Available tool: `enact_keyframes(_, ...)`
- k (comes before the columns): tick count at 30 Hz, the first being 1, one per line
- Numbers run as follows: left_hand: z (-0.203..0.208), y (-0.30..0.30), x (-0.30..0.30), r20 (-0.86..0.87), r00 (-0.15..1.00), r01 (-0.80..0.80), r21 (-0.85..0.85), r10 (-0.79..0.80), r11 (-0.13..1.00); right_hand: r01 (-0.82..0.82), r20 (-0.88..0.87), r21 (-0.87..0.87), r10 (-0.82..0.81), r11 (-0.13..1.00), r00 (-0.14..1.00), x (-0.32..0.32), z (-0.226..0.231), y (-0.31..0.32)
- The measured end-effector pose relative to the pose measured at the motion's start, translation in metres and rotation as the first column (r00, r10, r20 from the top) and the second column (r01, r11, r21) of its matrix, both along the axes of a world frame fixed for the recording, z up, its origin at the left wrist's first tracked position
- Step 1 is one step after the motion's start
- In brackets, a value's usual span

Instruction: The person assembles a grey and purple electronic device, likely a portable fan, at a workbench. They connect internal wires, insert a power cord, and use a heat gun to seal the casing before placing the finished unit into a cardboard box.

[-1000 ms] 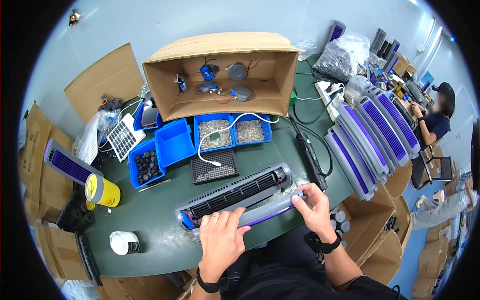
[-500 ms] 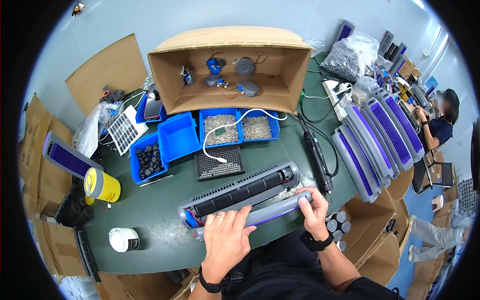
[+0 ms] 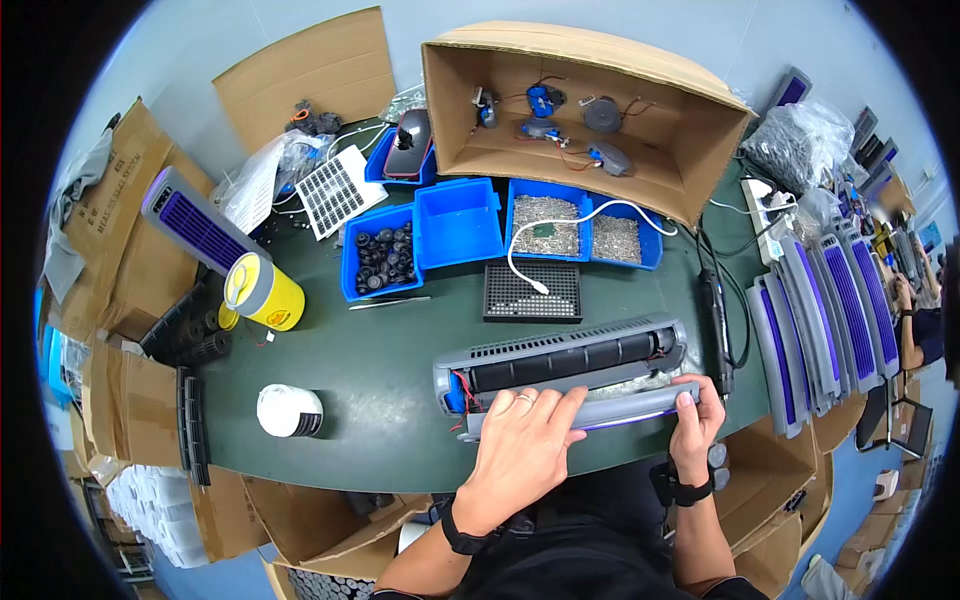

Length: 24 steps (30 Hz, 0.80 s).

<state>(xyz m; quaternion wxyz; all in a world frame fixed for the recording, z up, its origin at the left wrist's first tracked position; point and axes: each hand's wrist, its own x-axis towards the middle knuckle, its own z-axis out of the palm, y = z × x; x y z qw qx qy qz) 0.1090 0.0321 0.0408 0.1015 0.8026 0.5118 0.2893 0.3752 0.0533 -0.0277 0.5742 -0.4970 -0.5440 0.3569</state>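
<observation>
An opened grey fan housing [image 3: 455, 362] lies on the green table, its long black roller [image 3: 560, 365] exposed. Blue and red wiring [image 3: 458, 393] shows at its left end. Along its near side is a long grey cover [image 3: 630, 408] with a purple strip on the lower edge, tilted toward me. My left hand [image 3: 528, 435] holds the cover's left part, fingers over the top and thumb at the near edge. Its right end is pinched between thumb and fingers of my right hand [image 3: 697, 425]. The cover's underside is hidden.
Blue bins [image 3: 460, 225] with black knobs and small metal parts stand behind a black grid tray [image 3: 532, 293]. A cardboard box [image 3: 600, 50] holds motors. An electric screwdriver [image 3: 716, 330] and stacked purple-grey panels [image 3: 800, 330] are at right; a yellow canister [image 3: 265, 290] and white jar [image 3: 290, 410] at left.
My view has turned, so the table and things on it appear farther right. Both hands still hold the cover beside the housing; the red wires at its left end show more plainly.
</observation>
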Motion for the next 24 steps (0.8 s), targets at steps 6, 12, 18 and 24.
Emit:
enact_keyframes(6,-0.0021,-0.0003,0.0024,0.009,1.000,-0.007,0.019,0.007,1.000,0.004,-0.055,0.001,-0.004,1.000,0.998,0.0000,-0.0030,0.0002)
enact_keyframes(12,0.0005,-0.0004,0.0020,0.009,1.000,-0.005,0.026,0.005,1.000,0.005,-0.052,-0.012,-0.005,1.000,0.999,0.0014,-0.0026,0.0000)
enact_keyframes(18,-0.0021,-0.0026,0.0008,0.000,1.000,-0.002,0.038,0.002,0.999,0.010,-0.055,-0.004,-0.011,1.000,0.998,-0.0033,0.0017,0.0005)
enact_keyframes(24,-0.0055,-0.0047,0.0012,0.012,1.000,-0.007,0.069,0.006,0.998,0.009,-0.047,0.005,-0.009,1.000,0.999,-0.0046,0.0024,0.0005)
